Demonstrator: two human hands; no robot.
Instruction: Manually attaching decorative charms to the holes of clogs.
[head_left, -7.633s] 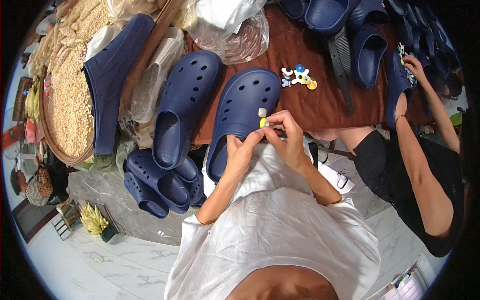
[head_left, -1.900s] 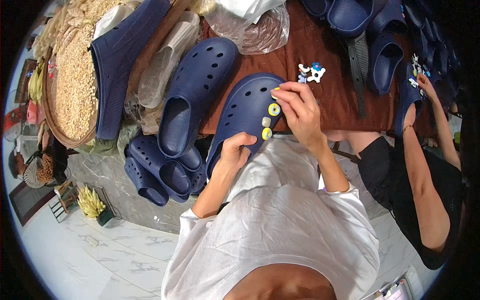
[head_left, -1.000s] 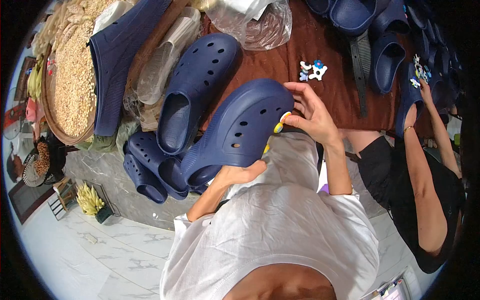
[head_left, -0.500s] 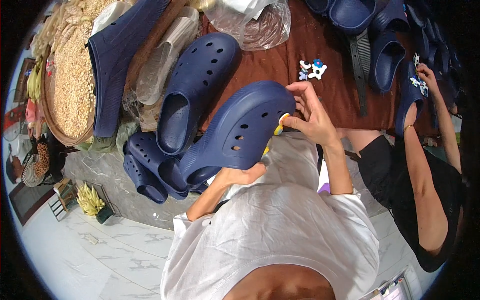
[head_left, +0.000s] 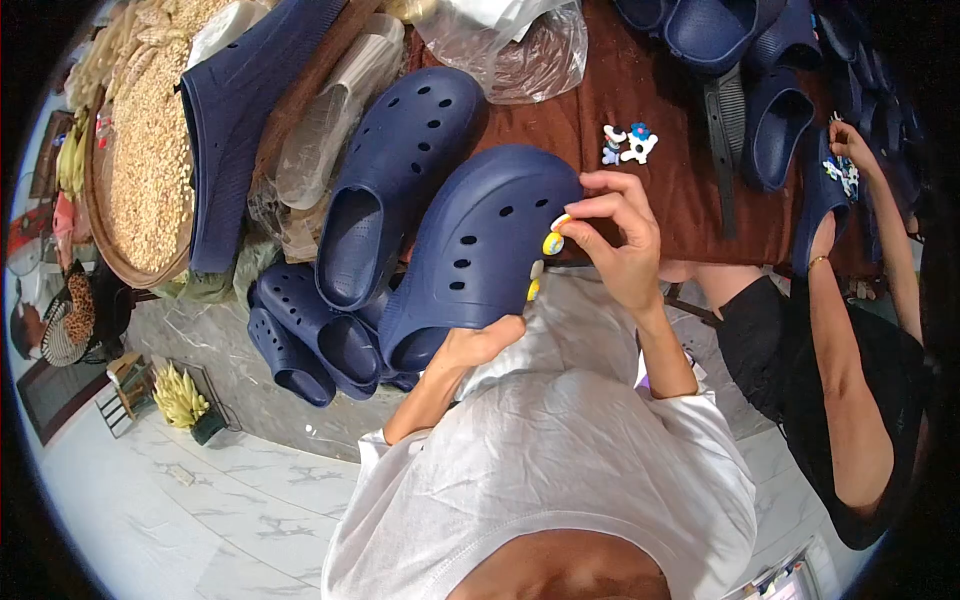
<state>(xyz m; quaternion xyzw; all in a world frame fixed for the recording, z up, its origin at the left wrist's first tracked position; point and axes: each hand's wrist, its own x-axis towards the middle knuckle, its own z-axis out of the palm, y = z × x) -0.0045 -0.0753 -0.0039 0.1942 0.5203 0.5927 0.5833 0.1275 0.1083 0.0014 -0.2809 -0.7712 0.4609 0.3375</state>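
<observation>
Navy clog [head_left: 500, 250], long axis diagonal, toe upper-right, left fingers [head_left: 506, 328] clamped on it, right fingers [head_left: 600, 206] on charm [head_left: 563, 222].

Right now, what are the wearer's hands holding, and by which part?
The left hand grips the navy clog by its side near the foot opening; the right hand pinches a small yellow-and-white charm by its edge.

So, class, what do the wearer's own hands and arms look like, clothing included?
The left hand and right hand are bare; no gloves, rings or watch show. Loose, plain white sleeves leave the forearms uncovered, matching the white top.
</observation>
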